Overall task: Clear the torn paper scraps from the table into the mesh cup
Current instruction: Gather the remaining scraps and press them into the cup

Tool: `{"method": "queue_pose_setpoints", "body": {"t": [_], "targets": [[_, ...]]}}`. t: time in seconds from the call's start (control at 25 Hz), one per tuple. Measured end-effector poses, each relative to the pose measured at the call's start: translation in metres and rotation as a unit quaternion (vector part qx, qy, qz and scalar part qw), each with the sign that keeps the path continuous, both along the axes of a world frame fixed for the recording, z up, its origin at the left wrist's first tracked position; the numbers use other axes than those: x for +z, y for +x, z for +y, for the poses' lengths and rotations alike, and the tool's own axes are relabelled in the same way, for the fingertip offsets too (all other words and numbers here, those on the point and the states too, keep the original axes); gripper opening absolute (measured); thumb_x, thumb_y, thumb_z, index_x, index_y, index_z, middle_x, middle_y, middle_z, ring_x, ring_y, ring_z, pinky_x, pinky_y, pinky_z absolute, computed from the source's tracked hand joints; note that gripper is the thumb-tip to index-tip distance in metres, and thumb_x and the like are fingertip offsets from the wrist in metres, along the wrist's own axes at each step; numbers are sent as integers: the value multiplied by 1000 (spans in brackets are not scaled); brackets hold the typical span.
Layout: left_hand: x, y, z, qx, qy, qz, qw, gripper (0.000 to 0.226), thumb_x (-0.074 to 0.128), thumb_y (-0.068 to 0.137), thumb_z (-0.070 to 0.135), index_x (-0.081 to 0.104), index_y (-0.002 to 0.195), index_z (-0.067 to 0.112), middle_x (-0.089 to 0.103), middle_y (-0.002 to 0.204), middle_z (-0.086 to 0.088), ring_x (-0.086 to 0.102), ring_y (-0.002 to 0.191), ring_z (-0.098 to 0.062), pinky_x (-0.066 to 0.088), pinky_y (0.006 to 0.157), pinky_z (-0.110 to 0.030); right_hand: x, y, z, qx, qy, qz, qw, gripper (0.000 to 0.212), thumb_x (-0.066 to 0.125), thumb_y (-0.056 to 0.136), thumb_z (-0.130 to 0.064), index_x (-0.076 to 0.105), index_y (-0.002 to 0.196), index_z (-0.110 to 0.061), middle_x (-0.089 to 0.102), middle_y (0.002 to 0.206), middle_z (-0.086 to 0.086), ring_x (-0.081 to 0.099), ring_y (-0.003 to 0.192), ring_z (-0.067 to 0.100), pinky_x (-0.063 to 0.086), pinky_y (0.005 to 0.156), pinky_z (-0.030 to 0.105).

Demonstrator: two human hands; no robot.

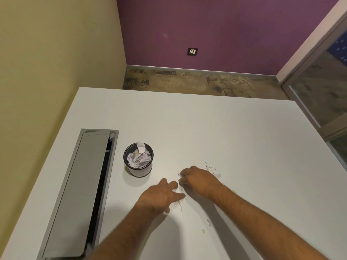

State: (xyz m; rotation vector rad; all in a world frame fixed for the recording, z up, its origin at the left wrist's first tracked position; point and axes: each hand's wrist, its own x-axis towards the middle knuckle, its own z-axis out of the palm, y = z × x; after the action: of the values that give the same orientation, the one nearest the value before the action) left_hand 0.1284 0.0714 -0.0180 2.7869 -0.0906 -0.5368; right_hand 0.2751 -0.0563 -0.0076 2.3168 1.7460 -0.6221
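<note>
White surface (pixel 225 128), one black mesh cup (pixel 138 160) standing left of centre, filled near its rim with crumpled torn paper, a grey cable hatch (pixel 78 192) just to its left. Right hand (pixel 199 180): grip curled narrow over a few paper scraps (pixel 213 170) lying right of the cup; left hand (pixel 161 196): fingers spread loose, palm down, holding nothing. Stray scraps lie nearer the viewer, beside both forearms.

A white worktop (pixel 225 128) fills a room corner, with a grey metal cable hatch (pixel 78 194) set into its left side. A pale yellow wall (pixel 56 53) meets a purple wall (pixel 216 30) bearing a power socket (pixel 192 51). Mottled brown carpet (pixel 197 81) lies beyond; a glass partition (pixel 323 87) stands right.
</note>
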Motion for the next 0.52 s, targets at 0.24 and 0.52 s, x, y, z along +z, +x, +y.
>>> {"method": "queue_pose_setpoints", "body": {"t": [0.24,0.52], "targets": [[-12,5,-16,56,-42,20,997,14,54,90,14,66,98,11,55,109,-8,54,97,-26,48,79,-40,5,-3,6,2,-30,-8,1000,27,48,99,-25,69,113,-15,64,120,5,60,105,29,54,80,38],[-36,-17,-31,187,-107,-88,973,14,60,85,23,71,80,16,65,88,-8,60,86,-26,34,66,-30,12,8,19,-174,8,103,979,20,69,71,-3,78,83,-16,76,90,-1,69,82,19,58,73,31]]}}
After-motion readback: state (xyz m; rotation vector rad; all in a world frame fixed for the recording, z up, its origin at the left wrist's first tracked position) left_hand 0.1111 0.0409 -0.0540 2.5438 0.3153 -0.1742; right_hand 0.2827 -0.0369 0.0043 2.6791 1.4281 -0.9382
